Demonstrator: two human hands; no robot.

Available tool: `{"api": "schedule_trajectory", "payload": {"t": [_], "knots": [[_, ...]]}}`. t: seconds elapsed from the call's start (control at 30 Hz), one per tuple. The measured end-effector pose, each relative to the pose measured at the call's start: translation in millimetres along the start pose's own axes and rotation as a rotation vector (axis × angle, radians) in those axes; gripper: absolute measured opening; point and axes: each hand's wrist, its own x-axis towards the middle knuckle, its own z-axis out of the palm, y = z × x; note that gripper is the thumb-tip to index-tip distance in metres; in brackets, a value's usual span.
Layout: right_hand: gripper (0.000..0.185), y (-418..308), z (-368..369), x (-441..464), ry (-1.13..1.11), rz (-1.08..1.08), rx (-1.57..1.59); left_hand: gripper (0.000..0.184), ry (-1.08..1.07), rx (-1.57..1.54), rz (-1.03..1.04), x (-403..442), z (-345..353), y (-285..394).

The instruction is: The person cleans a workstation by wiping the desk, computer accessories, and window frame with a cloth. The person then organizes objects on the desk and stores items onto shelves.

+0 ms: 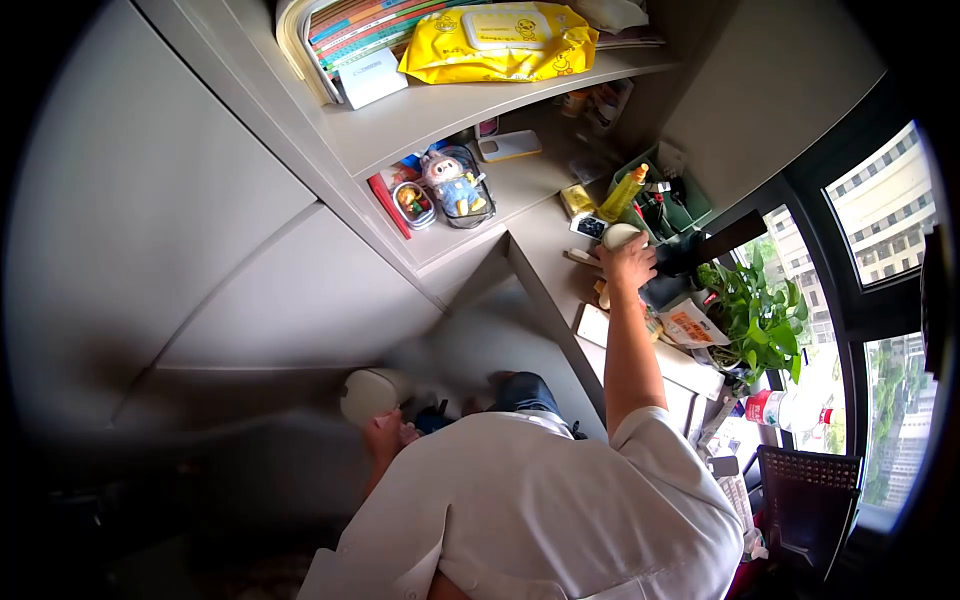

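My right hand (628, 265) reaches onto the cluttered desk, its fingers wrapped round a round, cream-coloured object (621, 236). Just beyond it stand a yellow bottle (625, 192) and a green organiser box (690, 203). A phone-like dark item (589, 226) lies to the left of the hand. Low on the left, my left hand (385, 436) is closed beside a cream cylindrical container (373, 397) and touches something pinkish; blur hides the exact grip.
A shelf (440, 115) holds books, a white box (372, 77) and a yellow wipes pack (500, 42). Below sit a doll (455, 187) and a white phone case (510, 146). A leafy plant (760, 320), a large bottle (785, 410) and a black chair (810, 500) are near the window.
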Motion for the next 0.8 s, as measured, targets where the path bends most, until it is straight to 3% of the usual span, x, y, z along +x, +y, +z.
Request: {"api": "schedule_trajectory", "payload": {"t": [0.07, 0.17, 0.23, 0.3, 0.37, 0.4, 0.43, 0.6, 0.7, 0.8], "knots": [[0.1, 1, 3, 1, 0.035, 0.001, -0.001, 0.032, 0.013, 0.182, 0.005, -10, -5, 1], [0.09, -1, -10, -1, 0.065, -0.043, 0.066, 0.037, 0.011, 0.105, -0.144, -34, -7, 43], [0.09, -9, -23, -8, 0.151, -0.11, 0.111, 0.038, 0.058, 0.227, -0.081, -17, -8, 17], [0.091, -21, -37, -17, 0.223, -0.28, 0.182, 0.038, 0.153, 0.307, -0.025, -7, -1, -12], [0.096, -47, -43, -23, 0.199, -0.519, 0.392, 0.037, 0.283, 0.353, 0.038, 3, 11, -29], [0.101, -72, -53, -26, 0.115, -0.545, 0.511, 0.036, 0.245, 0.378, -0.022, 16, 14, -51], [0.104, -96, -57, -23, -0.027, -0.497, 0.674, 0.036, 0.211, 0.423, -0.054, 22, 18, -57], [0.119, -199, -12, 67, -0.144, -0.127, 1.148, 0.034, 0.105, 0.589, -0.053, 25, 42, -11], [0.123, -229, 73, 128, -0.056, -0.057, 0.822, 0.034, 0.061, 0.648, -0.046, 24, 52, 7], [0.126, -235, 115, 158, 0.048, -0.125, 0.502, 0.033, 0.034, 0.691, -0.049, 20, 57, 15]]}}
